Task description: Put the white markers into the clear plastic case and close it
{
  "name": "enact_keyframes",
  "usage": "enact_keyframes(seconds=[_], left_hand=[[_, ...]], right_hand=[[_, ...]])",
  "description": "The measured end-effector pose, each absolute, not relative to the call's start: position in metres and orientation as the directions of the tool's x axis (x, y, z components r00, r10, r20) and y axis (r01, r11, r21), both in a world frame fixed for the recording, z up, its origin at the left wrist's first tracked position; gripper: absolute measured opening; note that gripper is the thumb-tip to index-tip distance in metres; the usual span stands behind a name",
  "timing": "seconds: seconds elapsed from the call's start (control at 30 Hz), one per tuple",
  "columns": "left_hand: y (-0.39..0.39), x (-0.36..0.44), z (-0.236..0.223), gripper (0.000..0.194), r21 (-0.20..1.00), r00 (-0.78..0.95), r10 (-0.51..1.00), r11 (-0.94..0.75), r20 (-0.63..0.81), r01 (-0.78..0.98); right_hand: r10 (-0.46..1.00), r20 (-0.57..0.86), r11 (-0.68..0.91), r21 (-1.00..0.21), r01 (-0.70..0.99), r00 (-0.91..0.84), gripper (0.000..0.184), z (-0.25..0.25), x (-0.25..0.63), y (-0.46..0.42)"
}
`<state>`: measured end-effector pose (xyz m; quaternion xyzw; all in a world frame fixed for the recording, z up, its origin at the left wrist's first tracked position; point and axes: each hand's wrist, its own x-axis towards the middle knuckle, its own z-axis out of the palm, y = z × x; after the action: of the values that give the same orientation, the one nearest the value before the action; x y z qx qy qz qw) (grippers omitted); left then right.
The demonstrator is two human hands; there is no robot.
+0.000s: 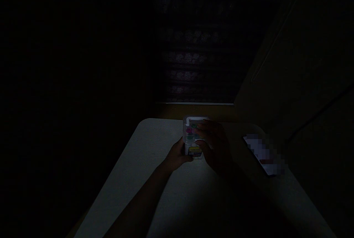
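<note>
A small clear plastic container (pixel 193 140) stands near the far edge of the pale table, with a white handle on its lid. Pink and green bits show through the lid, and a yellow label is on the front. My left hand (pixel 176 157) is wrapped round the lower left side, its thumb along the front. My right hand (pixel 217 144) grips the top right, with fingers curled over the lid and the thumb at the front. That hand hides the container's right side. The scene is very dark, so fine detail is lost.
A phone-like slab (pixel 258 153) with a bright, blurred-out face lies on the right of the table (pixel 132 179). Beyond the far edge hangs a dark patterned curtain (pixel 190 59). A wall (pixel 298 75) rises on the right, with a dark cable across it.
</note>
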<state>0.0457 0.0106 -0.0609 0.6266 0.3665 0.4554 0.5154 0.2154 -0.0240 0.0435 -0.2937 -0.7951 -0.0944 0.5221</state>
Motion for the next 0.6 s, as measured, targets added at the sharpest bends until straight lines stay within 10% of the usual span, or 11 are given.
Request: enact_keyframes(seconds=[0.6], left_hand=[[0.012, 0.044, -0.063, 0.080, 0.979, 0.332, 0.924, -0.202, 0.190, 0.000]], right_hand=[[0.408, 0.776, 0.799, -0.048, 0.600, -0.481, 0.041, 0.052, 0.228, -0.019]])
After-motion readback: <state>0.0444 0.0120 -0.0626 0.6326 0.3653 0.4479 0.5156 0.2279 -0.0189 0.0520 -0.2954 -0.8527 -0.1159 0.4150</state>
